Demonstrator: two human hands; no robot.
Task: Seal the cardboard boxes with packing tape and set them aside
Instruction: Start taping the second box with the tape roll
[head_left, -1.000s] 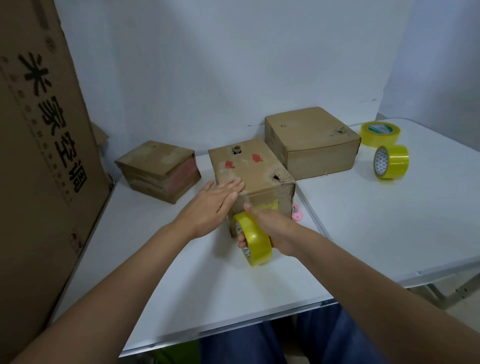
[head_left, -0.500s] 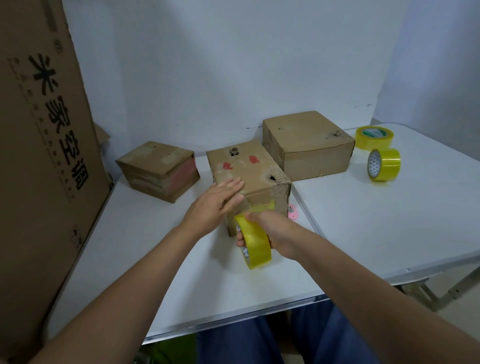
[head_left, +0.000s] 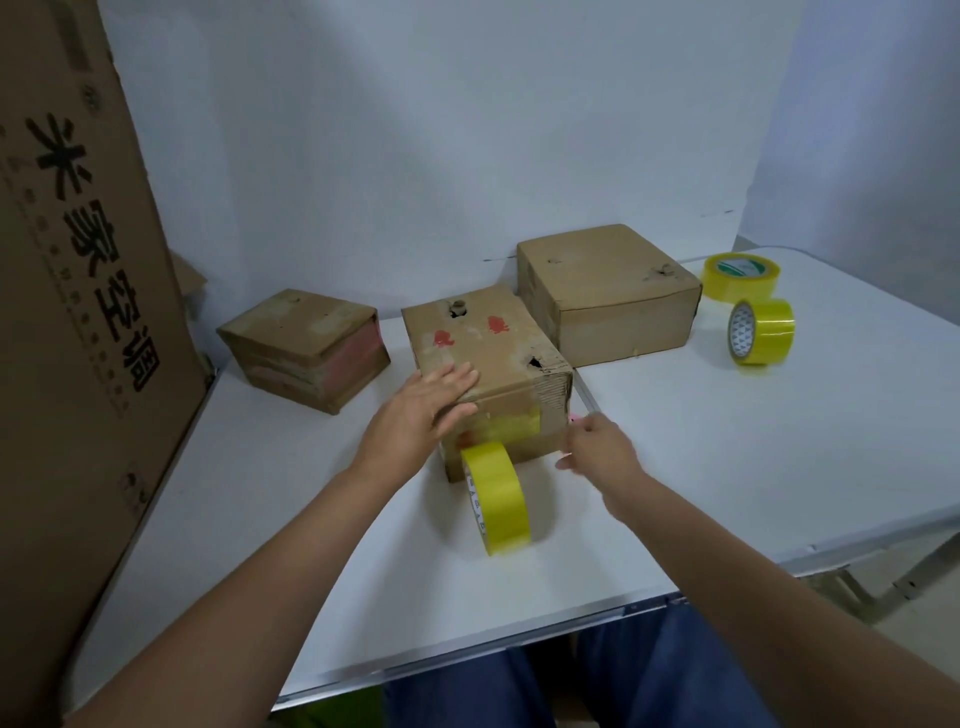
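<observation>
Released by the right hand (head_left: 597, 447), the yellow roll of packing tape (head_left: 496, 499) now stands on edge by itself on the white surface (head_left: 727, 457), just in front of the near face of the middle brown cardboard box with red marks on its top (head_left: 483, 343); a second ago that hand was wrapped around the roll. A strip of yellow tape (head_left: 511, 428) lies stuck across the box's near face, and I cannot tell whether it is joined to the roll. The right hand has shifted to the box's near right corner, fingers loosely curled, with something pink showing at its fingertips; too little shows to say whether it grips that. The left hand (head_left: 421, 410) stays flat on the box's near top edge, fingers straight and together, pressing down.

All the boxes have their flaps down, so nothing inside any of them shows. The middle box has a small hole near the far edge of its top and a torn hole near its right corner. To its left, apart from it, sits a smaller brown cardboard box with reddish sides (head_left: 306, 348). Behind and to its right, close by, is a larger plain brown cardboard box (head_left: 608, 296). Farther right are two more yellow tape rolls, one lying flat (head_left: 740, 275) and one on edge (head_left: 761, 332). A tall cardboard sheet with black printed characters (head_left: 78, 312) stands along the left side.
</observation>
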